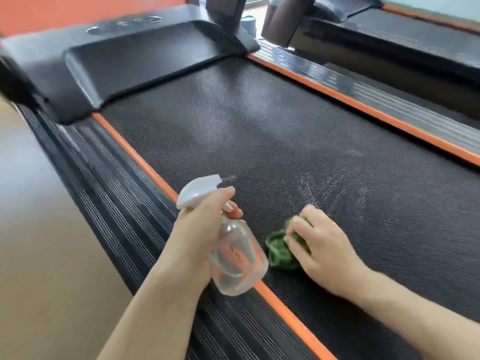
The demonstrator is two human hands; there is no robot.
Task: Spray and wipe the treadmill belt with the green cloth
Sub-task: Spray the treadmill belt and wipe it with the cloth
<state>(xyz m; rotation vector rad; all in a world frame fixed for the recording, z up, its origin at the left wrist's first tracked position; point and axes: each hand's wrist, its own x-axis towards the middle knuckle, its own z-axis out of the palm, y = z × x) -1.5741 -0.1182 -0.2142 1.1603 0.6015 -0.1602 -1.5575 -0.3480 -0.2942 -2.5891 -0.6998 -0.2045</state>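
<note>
Over the belt, the left hand grips a tilted spray bottle, nozzle up-belt; the right hand clutches the green cloth.

You stand in a gym. A treadmill belt, black and textured, runs between orange side strips; a motor hood heads it, and a second treadmill stands alongside.

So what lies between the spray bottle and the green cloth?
Only bare treadmill belt, seen in the head view: a narrow strip separates the spray bottle from the green cloth.
</note>
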